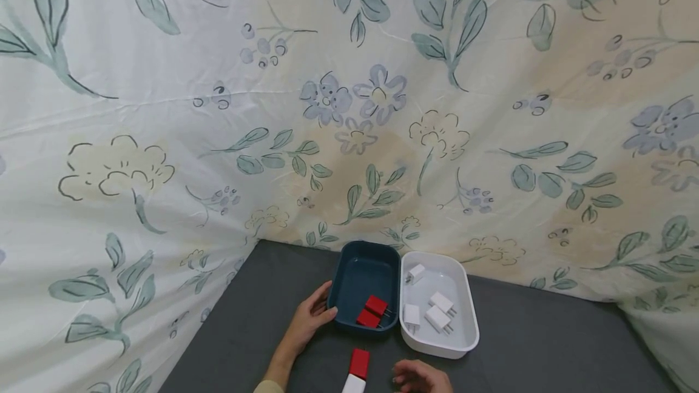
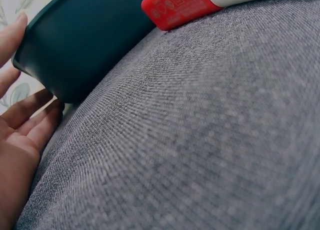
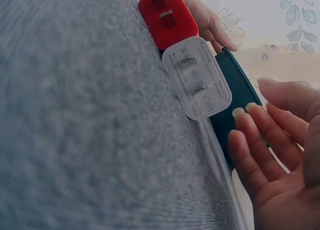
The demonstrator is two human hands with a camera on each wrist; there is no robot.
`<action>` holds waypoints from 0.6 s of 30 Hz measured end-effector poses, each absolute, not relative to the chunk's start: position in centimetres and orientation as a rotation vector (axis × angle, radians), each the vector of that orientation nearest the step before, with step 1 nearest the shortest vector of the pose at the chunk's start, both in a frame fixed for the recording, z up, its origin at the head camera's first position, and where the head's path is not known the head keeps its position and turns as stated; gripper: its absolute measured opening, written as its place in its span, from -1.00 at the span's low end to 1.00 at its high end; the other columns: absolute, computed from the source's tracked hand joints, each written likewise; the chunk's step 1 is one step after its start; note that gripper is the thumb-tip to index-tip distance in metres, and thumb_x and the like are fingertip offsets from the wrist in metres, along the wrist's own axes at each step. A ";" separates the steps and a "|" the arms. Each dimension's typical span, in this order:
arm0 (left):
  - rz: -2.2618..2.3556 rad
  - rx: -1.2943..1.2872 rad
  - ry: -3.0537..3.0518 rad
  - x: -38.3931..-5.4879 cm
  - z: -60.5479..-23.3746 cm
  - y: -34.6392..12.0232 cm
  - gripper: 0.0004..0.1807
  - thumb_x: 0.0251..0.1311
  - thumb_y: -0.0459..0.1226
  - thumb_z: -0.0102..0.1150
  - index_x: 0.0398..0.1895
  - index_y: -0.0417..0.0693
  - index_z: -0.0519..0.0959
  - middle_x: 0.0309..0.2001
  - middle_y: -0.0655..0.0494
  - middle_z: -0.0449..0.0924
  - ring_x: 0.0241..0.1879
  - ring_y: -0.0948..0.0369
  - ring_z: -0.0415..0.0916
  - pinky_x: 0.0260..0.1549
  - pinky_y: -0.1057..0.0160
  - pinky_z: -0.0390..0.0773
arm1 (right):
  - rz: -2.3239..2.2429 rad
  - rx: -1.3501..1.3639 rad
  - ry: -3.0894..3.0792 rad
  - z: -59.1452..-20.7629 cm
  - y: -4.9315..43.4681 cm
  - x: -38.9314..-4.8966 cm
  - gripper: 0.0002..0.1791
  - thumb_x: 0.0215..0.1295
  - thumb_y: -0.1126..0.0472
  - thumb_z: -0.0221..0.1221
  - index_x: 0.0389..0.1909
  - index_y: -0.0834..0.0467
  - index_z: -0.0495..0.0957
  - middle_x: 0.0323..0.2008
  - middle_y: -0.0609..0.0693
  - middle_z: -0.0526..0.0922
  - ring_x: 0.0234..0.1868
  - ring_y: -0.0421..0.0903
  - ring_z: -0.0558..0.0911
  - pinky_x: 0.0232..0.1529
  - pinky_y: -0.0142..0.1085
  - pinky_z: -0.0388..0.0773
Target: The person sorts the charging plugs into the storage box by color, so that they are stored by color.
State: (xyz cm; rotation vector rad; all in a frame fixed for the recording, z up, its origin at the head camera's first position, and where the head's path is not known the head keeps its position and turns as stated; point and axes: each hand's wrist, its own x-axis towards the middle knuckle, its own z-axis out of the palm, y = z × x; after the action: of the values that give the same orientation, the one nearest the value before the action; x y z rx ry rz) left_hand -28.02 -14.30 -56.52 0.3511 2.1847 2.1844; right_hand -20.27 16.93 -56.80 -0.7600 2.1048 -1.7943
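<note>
At the left side of a dark blue bin (image 1: 360,265), my left hand (image 1: 308,320) touches the wall with fairly straight fingers, thumb near the front-left corner. In the left wrist view, fingertips (image 2: 45,120) meet the bin's lower edge. Two red charger plugs lie inside that bin. On the table in front of it, a red charger plug (image 3: 170,20) and a white charger plug (image 3: 197,80) lie end to end, prongs showing in the right wrist view. My right hand (image 1: 422,376) hovers to their right, fingers loosely bent and holding nothing.
A white bin (image 1: 459,344) stands against the blue bin's right side, with several white charger plugs inside. Both bins sit on a dark grey cloth-like tabletop (image 1: 524,344). Behind them hangs a floral-printed curtain (image 1: 349,108), which also closes off the left and right sides.
</note>
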 end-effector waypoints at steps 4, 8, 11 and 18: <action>2.177 0.354 2.191 -28.0 -56.5 -14.3 -0.32 0.19 -0.32 0.13 0.38 -0.08 0.13 0.32 -0.23 0.20 0.26 -0.10 0.23 0.17 0.19 0.33 | -1.735 -0.797 2.001 -57.0 16.9 -20.5 -0.54 0.18 0.37 0.13 0.04 0.57 0.34 -0.13 0.39 0.55 -0.17 -0.28 0.62 -0.20 -0.38 0.58; 2.175 0.366 2.184 -28.0 -56.6 -14.3 -0.31 0.20 -0.32 0.12 0.39 -0.07 0.12 0.33 -0.22 0.19 0.27 -0.10 0.22 0.15 0.24 0.34 | -1.672 -0.806 1.951 -57.0 16.5 -20.6 -0.55 0.25 0.33 0.07 0.06 0.57 0.32 -0.12 0.37 0.57 -0.17 -0.33 0.62 -0.17 -0.46 0.54; 2.186 0.375 2.171 -28.3 -57.0 -14.4 -0.31 0.20 -0.33 0.12 0.39 -0.05 0.12 0.33 -0.23 0.18 0.26 -0.11 0.23 0.15 0.22 0.35 | -1.649 -0.814 1.936 -57.0 16.2 -20.6 -0.55 0.28 0.30 0.05 0.08 0.55 0.32 -0.11 0.37 0.57 -0.17 -0.34 0.61 -0.16 -0.46 0.54; 2.187 0.362 2.223 -29.1 -58.7 -14.4 -0.34 0.20 -0.28 0.13 0.37 0.10 0.17 0.31 -0.14 0.23 0.24 -0.02 0.28 0.11 0.33 0.37 | -1.583 -0.843 1.990 -56.9 15.8 -20.4 -0.54 0.28 0.21 0.08 0.06 0.49 0.38 -0.13 0.21 0.63 -0.18 -0.37 0.60 -0.17 -0.47 0.53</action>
State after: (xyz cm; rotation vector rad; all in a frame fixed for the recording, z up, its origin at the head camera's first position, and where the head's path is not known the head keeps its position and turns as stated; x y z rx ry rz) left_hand -29.13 -14.36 -58.73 0.3624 2.2231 2.1873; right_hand -20.35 15.80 -56.86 -0.8430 1.9897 -1.5835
